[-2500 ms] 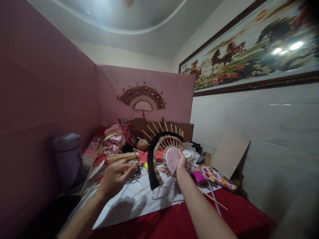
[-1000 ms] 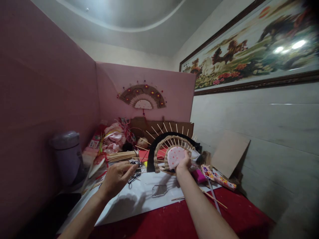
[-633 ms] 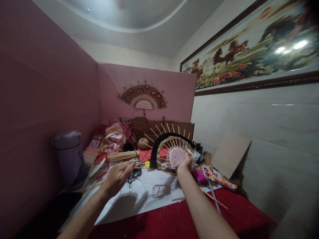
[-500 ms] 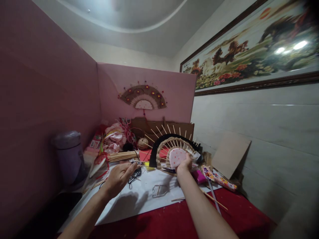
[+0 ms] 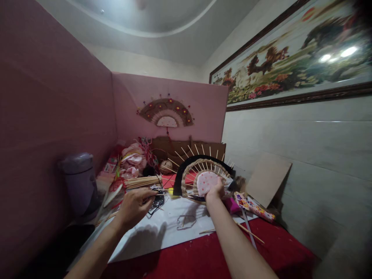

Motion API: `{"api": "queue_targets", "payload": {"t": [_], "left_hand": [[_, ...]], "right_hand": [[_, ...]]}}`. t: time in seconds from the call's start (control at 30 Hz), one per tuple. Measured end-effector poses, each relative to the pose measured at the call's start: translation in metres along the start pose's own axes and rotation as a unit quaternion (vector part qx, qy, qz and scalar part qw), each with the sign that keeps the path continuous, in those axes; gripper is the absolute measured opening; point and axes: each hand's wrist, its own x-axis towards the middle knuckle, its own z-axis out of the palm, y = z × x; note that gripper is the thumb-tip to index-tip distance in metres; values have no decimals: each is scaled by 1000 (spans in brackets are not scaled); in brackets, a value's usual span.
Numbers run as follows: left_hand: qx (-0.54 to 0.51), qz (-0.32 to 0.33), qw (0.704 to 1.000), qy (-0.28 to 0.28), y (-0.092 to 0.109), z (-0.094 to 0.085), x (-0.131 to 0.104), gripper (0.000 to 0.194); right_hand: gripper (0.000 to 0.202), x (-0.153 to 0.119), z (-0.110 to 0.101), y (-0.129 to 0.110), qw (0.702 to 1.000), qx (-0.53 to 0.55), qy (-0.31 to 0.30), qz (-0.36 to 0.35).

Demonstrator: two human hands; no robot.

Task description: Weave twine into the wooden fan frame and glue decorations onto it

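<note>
In the head view, a half-round fan frame (image 5: 180, 174) stands over the table, its thin sticks spreading out past a black woven band and a braided straw-coloured band. My right hand (image 5: 215, 190) is closed on its white, red-dotted centre (image 5: 206, 182), thumb on the front. To the left, my left hand (image 5: 138, 203) pinches the end of the fan's lowest stick (image 5: 166, 194), which sticks out sideways from the black band. Beneath those fingertips lies a tangle of black cord (image 5: 157, 203). Whether the left fingers also hold cord cannot be made out.
A bundle of sticks (image 5: 142, 182) and a twine ball (image 5: 166, 167) lie behind. A lidded purple container (image 5: 81, 186) stands left. White paper (image 5: 139, 244) covers part of the red cloth (image 5: 180, 261). Flower-patterned scissors or a similar tool (image 5: 252, 207) lies right. A finished fan (image 5: 167, 112) hangs behind.
My left hand has turned, its fingertips lower and now at the lowest stick's end. My right hand keeps its hold on the fan, which has barely moved.
</note>
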Motion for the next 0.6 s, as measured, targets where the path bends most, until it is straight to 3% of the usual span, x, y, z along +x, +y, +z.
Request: {"api": "queue_targets", "payload": {"t": [0.1,0.23,0.6], "left_hand": [[69,56,995,48,0,2,-1,23],[89,97,988,77,4,4,-3,21],[92,113,989,-6,16,15,-6,22]], "right_hand": [[26,-2,3,-3,997,-9,82,2],[25,-7,5,-8,993,-18,116,6],[22,-5,3,-3,996,-17,91,13]]}}
